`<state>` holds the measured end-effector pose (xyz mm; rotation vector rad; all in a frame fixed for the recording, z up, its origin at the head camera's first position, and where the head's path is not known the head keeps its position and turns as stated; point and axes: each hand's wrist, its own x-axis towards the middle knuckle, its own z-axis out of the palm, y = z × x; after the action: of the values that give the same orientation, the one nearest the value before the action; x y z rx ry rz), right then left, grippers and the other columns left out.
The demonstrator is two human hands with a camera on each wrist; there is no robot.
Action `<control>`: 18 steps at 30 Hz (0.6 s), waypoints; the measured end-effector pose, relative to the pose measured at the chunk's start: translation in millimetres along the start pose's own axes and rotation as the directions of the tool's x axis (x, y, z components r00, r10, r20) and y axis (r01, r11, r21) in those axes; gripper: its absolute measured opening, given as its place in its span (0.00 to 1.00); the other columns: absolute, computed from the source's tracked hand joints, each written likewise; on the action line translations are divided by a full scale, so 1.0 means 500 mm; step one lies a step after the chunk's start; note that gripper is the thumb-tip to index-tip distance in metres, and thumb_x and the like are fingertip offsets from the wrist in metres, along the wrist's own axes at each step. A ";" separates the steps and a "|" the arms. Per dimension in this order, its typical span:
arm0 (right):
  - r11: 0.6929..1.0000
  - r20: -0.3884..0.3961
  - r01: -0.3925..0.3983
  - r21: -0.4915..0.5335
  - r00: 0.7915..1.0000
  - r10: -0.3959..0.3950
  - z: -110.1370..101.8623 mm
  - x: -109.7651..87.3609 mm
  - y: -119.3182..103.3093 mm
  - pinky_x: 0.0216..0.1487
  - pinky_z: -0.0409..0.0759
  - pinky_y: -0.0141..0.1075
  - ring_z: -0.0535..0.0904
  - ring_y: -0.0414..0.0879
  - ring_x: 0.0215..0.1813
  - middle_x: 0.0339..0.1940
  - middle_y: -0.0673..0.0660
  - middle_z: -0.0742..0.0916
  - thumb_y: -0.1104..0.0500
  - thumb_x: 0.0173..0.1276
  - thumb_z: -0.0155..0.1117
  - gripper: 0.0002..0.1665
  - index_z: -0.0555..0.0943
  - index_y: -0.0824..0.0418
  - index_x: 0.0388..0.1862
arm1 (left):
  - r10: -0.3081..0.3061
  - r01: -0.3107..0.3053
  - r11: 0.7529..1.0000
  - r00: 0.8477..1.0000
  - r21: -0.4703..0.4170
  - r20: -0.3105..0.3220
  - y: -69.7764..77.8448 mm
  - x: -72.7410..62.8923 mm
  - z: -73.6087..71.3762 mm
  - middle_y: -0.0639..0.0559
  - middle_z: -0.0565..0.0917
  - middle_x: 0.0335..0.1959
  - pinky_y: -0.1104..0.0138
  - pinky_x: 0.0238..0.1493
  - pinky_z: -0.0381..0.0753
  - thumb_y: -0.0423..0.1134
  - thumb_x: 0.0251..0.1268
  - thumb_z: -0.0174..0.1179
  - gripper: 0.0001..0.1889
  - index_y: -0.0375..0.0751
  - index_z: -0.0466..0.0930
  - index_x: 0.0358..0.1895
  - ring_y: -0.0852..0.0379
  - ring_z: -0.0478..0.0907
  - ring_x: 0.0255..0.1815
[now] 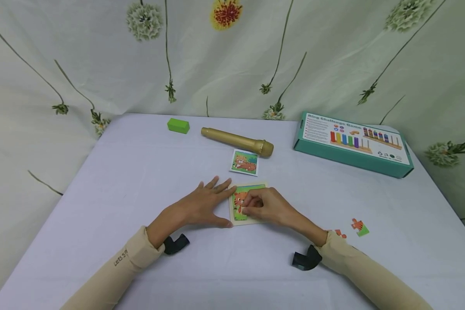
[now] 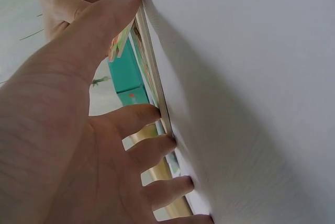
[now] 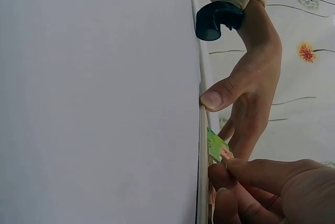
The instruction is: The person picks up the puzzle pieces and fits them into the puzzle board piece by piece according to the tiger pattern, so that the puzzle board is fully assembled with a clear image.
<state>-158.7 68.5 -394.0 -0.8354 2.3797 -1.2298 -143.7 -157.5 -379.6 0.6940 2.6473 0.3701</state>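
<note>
A small puzzle board point(image 1: 249, 222) with a pale frame and a tiger picture lies flat at the middle of the table. My left hand point(image 1: 203, 204) is spread out at its left side, fingers straight, with the thumb at the lower corner and fingertips along the edge in the left wrist view. Over the board, my right hand point(image 1: 271, 207) pinches a green and orange puzzle piece point(image 3: 215, 145) between thumb and fingers. The piece is tilted up from the board in the right wrist view. The right hand hides the board's right part.
Two loose puzzle pieces lie right of the board, one puzzle piece point(image 1: 360, 227) in full view, another puzzle piece point(image 1: 340, 234) partly behind the right sleeve. Behind the board are a tiger picture card point(image 1: 244, 162), a gold microphone point(image 1: 232, 138), a green block point(image 1: 178, 125) and a ring game box point(image 1: 352, 144).
</note>
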 end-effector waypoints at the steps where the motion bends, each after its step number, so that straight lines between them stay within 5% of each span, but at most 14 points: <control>1: 1.000 0.001 0.000 -0.007 1.000 0.000 0.000 0.001 -0.001 0.30 0.76 0.27 0.78 0.37 0.27 0.25 0.47 0.85 0.62 0.61 0.70 0.03 0.83 0.59 0.31 | -0.001 0.001 1.000 1.000 0.001 0.000 0.000 0.000 0.000 0.52 0.48 0.78 0.39 0.72 0.42 0.65 0.51 0.65 0.51 0.51 0.53 0.76 0.41 0.38 0.78; 18: 0.999 0.027 0.011 -0.051 1.000 -0.010 0.000 0.007 -0.003 0.28 0.74 0.27 0.76 0.37 0.27 0.25 0.47 0.83 0.62 0.61 0.69 0.04 0.81 0.58 0.33 | -0.001 0.001 1.000 1.000 0.002 0.001 0.005 -0.003 -0.004 0.52 0.47 0.78 0.40 0.72 0.42 0.64 0.52 0.65 0.50 0.51 0.52 0.76 0.42 0.38 0.78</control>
<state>-160.9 65.3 -392.8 -0.8754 2.3975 -1.1593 -142.3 -156.7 -376.5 0.6938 2.6474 0.3668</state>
